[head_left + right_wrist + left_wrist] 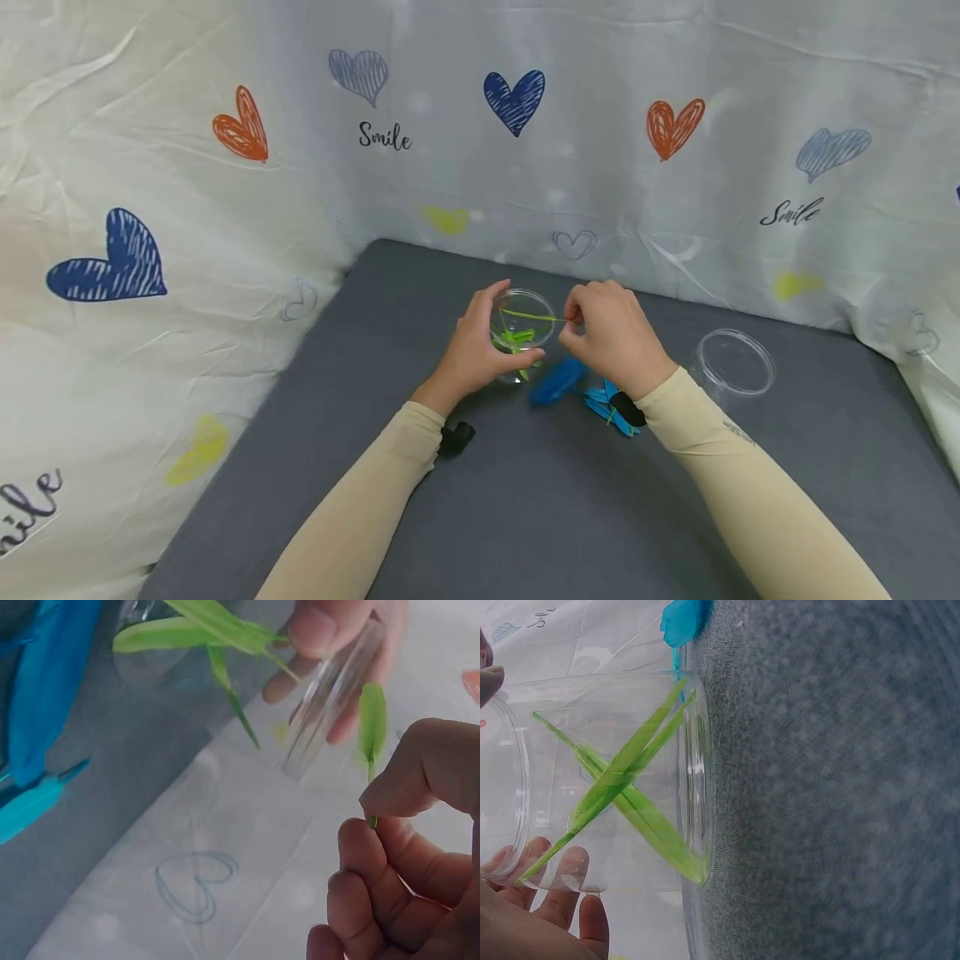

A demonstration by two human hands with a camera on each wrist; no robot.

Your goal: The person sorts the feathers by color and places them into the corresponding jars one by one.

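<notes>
My left hand [483, 342] grips a clear plastic jar [551, 332] round its side, thumb at the front. Inside the jar lie several green feathers [615, 780], crossing each other in the left wrist view. The jar's base is right at the grey table. Between thumb and index finger, my right hand [611, 333] pinches a thin green feather [373, 724] by its quill. The feather's vane points toward the jar and overlaps its mouth in the head view.
Dark blue feathers [558, 382] and light blue feathers [611, 410] lie on the grey table [525, 517], below my right hand. A clear round plastic container [771, 371] stands to the right. White curtain [585, 175] printed with hearts borders the table's back and left.
</notes>
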